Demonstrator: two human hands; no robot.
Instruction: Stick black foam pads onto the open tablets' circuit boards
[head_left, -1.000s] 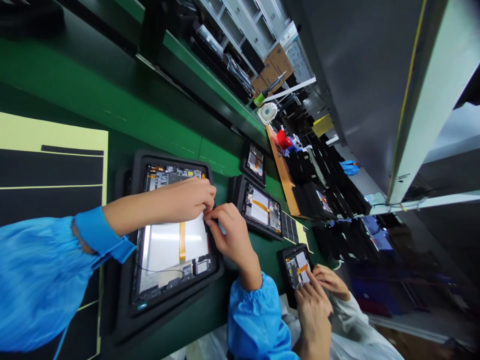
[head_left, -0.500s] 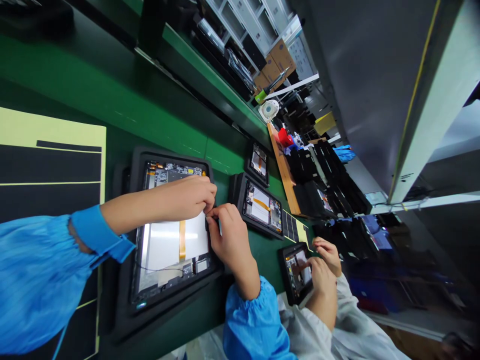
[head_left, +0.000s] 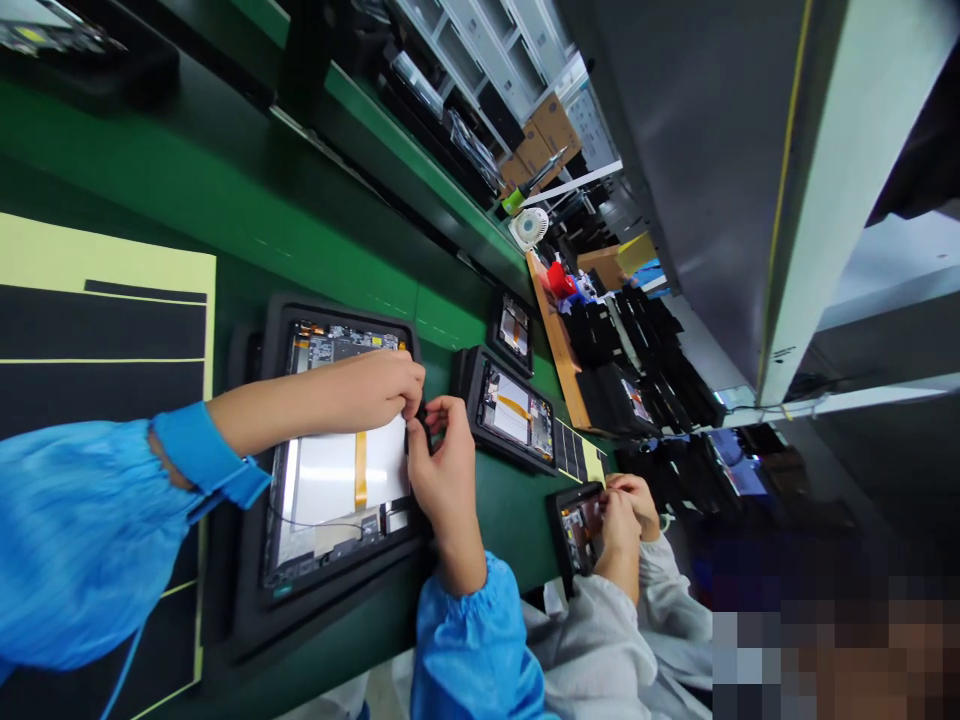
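Note:
An opened tablet (head_left: 330, 545) lies in a black foam tray (head_left: 251, 600), its insides facing up: a circuit board along the top, a silvery battery area and an orange flat cable (head_left: 361, 470). My left hand (head_left: 394, 385) reaches across it, fingers pinched together at the tablet's right edge. Meeting it there, my right hand (head_left: 444, 465) has its thumb and bent fingers closed around the same spot. A small dark bit shows between the two hands; what it is, I cannot make out. A blue strap circles my left wrist.
Further trays hold opened tablets (head_left: 517, 405) to the right. A co-worker's hands (head_left: 626, 515) work over another tablet (head_left: 581, 530). At left lies a yellow sheet with black strips (head_left: 105, 265). Beyond a wooden board (head_left: 559, 345) stand stacked black trays (head_left: 637, 340) and a small fan (head_left: 529, 229).
My right hand has turned more upright, its fingers curling at the tablet's edge, where a dark bit now shows. My left hand has barely moved. The co-worker's hands have come closer together.

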